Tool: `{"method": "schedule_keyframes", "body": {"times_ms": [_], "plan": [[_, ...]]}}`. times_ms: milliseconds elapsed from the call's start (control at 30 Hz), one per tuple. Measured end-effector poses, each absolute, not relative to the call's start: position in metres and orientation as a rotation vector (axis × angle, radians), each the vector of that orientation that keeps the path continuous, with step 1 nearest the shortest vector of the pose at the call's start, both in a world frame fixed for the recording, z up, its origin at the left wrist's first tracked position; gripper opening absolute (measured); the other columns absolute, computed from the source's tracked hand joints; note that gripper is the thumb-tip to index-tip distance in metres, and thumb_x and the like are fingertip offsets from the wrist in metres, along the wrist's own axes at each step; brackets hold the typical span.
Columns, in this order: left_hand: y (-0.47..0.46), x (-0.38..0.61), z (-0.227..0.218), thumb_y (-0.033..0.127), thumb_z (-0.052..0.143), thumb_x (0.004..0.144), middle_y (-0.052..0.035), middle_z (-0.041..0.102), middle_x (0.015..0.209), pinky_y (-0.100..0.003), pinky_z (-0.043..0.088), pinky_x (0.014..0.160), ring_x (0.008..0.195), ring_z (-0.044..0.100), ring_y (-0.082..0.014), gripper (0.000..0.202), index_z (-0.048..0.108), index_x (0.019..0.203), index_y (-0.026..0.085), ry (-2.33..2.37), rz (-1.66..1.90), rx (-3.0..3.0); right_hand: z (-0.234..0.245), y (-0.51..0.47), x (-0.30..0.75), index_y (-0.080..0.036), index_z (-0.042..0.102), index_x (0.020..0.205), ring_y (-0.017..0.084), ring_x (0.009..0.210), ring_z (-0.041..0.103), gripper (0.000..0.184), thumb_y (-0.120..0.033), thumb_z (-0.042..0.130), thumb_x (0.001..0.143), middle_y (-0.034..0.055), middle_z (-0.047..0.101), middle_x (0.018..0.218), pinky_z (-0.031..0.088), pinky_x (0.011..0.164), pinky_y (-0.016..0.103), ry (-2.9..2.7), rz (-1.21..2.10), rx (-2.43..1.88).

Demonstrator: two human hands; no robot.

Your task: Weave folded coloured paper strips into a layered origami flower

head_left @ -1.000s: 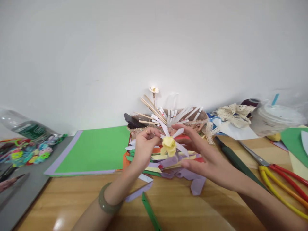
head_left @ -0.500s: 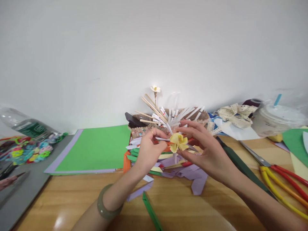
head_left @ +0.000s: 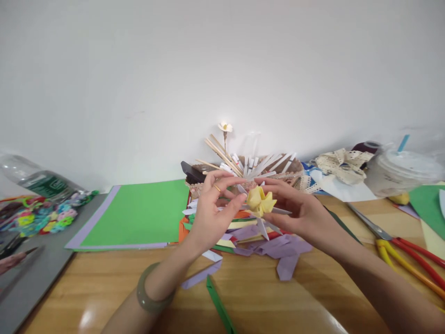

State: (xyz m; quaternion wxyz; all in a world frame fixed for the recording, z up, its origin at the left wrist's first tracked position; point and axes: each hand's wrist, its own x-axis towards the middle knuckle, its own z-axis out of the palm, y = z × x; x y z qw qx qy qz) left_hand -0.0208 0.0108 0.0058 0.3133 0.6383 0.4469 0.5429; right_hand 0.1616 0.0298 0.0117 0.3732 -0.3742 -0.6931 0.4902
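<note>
A folded paper flower (head_left: 260,202), with a yellow cupped middle and pale lavender pointed petals around it, is held up between my two hands. My left hand (head_left: 213,211) has its thumb and fingers closed on the flower's left side. On the other side, my right hand (head_left: 297,206) grips with thumb below and curved fingers above. The fingers partly hide the outer petals. Beneath the flower lie folded lavender paper strips (head_left: 288,253), with green, red and orange paper beside them. A loose green strip (head_left: 220,306) rests nearer me.
Behind stands a basket (head_left: 295,171) with sticks and white markers. Green sheets (head_left: 139,213) lie left, near colourful trinkets (head_left: 45,215) and a plastic bottle (head_left: 45,183). Scissors (head_left: 385,234), lace (head_left: 344,164) and a lidded cup (head_left: 406,167) are right. Another person's hand (head_left: 12,263) is far left.
The flower has turned and tipped in my hands, so its lavender petals show more. My left fingers have risen and shifted along its edge; my right hand has moved slightly with it.
</note>
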Motion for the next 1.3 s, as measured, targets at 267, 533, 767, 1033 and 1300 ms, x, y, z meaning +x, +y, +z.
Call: {"method": "schedule_keyframes", "body": {"times_ms": [267,533,767,1033,1300], "plan": [[0.015,-0.022,0.007,0.021,0.058,0.075,-0.0048,0.061,0.113,-0.024,0.053,0.062,0.078,0.062,-0.0148,0.035,0.059,0.11,0.023,1.037,1.121,1.535,0.004,0.036,0.161,-0.025,0.052,0.119,0.024,0.095,0.061,0.049,-0.034,0.064,0.072,0.0075,0.059,0.116,0.051,0.076,0.039,-1.635,1.569,-1.039],[0.013,-0.018,0.005,0.014,0.054,0.072,-0.0035,0.066,0.102,-0.022,0.048,0.055,0.06,0.057,-0.0095,0.035,0.062,0.105,0.022,1.332,1.101,1.634,0.011,0.029,0.164,-0.024,0.059,0.098,0.023,0.12,0.04,0.021,-0.024,0.062,0.077,0.0083,0.047,0.121,0.037,0.098,0.039,-2.07,0.509,-0.843],[0.005,-0.008,0.005,0.028,0.062,0.071,-0.0002,0.059,0.086,-0.02,0.045,0.058,0.065,0.053,-0.0088,0.031,0.051,0.099,0.02,1.315,1.373,1.409,0.012,0.03,0.166,-0.022,0.062,0.076,0.021,0.1,0.054,0.001,-0.022,0.063,0.077,0.0054,0.054,0.106,0.046,0.082,0.035,-2.004,0.466,-0.82],[0.003,0.0,0.001,0.038,0.061,0.07,0.0039,0.048,0.053,-0.022,0.032,0.05,0.051,0.041,-0.0076,0.028,0.055,0.057,0.014,1.173,1.037,1.307,0.007,0.028,0.164,-0.022,0.061,0.075,0.022,0.105,0.051,0.004,-0.02,0.064,0.076,0.0054,0.052,0.109,0.043,0.087,0.037,-1.904,0.441,-0.803],[0.004,-0.001,0.004,0.034,0.065,0.066,0.0043,0.046,0.051,-0.021,0.031,0.049,0.048,0.037,-0.006,0.026,0.054,0.054,0.013,1.075,1.114,1.194,0.011,0.028,0.165,-0.023,0.063,0.067,0.021,0.106,0.05,0.01,-0.029,0.065,0.075,0.0034,0.055,0.103,0.044,0.084,0.033,-1.766,0.722,-0.882]]}}
